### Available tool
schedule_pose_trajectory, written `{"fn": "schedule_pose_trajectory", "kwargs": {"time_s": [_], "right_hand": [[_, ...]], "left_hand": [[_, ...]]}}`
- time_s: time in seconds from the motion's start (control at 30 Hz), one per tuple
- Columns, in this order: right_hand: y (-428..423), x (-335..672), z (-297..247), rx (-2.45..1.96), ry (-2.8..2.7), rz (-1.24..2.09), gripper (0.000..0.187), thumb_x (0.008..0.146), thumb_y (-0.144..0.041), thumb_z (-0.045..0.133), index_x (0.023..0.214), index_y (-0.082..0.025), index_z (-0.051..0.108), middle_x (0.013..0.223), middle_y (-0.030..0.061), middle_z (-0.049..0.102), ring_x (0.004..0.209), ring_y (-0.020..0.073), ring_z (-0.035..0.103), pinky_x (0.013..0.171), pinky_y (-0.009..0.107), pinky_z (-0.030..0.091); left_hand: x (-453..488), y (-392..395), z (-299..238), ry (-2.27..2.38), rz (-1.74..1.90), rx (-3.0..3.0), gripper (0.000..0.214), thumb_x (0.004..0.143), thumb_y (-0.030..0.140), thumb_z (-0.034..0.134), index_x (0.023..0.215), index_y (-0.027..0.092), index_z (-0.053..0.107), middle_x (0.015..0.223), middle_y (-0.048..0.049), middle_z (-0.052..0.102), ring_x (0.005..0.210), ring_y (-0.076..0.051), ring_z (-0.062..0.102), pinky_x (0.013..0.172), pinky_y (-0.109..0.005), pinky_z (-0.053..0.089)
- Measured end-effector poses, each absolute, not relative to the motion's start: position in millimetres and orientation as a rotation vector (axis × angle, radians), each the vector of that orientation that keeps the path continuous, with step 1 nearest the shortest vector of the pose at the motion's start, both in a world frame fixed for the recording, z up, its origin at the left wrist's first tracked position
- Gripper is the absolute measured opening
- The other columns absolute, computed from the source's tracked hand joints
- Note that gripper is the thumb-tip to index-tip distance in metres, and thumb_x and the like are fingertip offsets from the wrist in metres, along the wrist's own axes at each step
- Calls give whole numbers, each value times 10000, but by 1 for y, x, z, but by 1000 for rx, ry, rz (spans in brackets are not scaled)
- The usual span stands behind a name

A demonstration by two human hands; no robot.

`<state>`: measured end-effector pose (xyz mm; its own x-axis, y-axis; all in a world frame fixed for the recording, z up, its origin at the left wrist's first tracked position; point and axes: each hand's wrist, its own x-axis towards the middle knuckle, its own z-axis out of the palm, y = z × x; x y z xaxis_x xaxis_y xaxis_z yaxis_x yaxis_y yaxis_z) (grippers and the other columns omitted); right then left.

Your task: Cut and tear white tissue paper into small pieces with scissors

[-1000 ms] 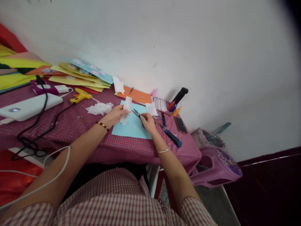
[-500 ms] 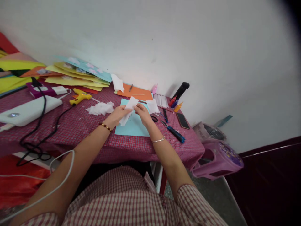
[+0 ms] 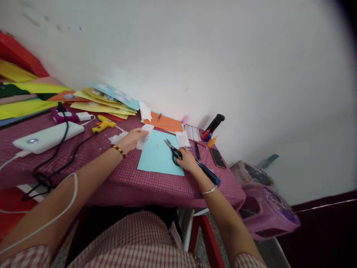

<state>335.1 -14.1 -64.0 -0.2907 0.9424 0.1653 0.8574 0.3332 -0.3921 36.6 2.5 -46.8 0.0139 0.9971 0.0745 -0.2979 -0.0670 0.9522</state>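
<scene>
Head view: the left hand [image 3: 133, 140] pinched one white slip [image 3: 143, 140] at the top-left corner of one blue sheet [image 3: 156, 160], near the desk's front edge [image 3: 164, 188]; the right hand [image 3: 188, 160] gripped one pair of scissors [image 3: 174, 151] at the sheet's right edge.

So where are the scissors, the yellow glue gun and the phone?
Scissors [image 3: 172, 148]: head view, where blades meet handles.
Glue gun [image 3: 104, 123]: head view, on its yellow body.
Phone [image 3: 218, 158]: head view, on its dark face.
</scene>
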Motion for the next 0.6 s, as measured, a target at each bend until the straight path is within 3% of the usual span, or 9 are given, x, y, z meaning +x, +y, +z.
{"fn": "schedule_pose_trajectory", "kwargs": {"time_s": [0.13,0.3,0.47,0.6], "right_hand": [[0,336,-49,-1676,-2152,531,546,677,-170,724,1212,-162,617,1027,131,691,963,267,653,886,397,489],[-1,331,-34,-1578,-2008,1033,478,827,-249,617,1285,-135,542,808,87,702,682,174,658,620,293,524],[-17,288,-20,-1049,-1875,1521,621,747,-453,754,1270,-191,545,920,55,650,740,133,641,660,255,516],[-12,242,-20,-839,-1885,1590,680,698,-485,803,1264,-201,554,913,28,604,794,125,609,705,240,498]], "left_hand": [[-7,0,-30,959,1387,1021,158,659,193,749,728,150,613,539,9,571,468,-109,509,479,-239,424],[-35,-1,-23,912,1440,984,258,625,113,709,864,159,627,639,39,587,499,-76,499,522,-220,452],[-39,4,-24,839,1477,996,242,630,167,716,832,175,583,592,68,525,510,-65,477,580,-225,473],[-45,0,-26,832,1490,1015,271,604,192,744,826,174,589,591,66,526,515,-68,478,567,-224,460]]}}
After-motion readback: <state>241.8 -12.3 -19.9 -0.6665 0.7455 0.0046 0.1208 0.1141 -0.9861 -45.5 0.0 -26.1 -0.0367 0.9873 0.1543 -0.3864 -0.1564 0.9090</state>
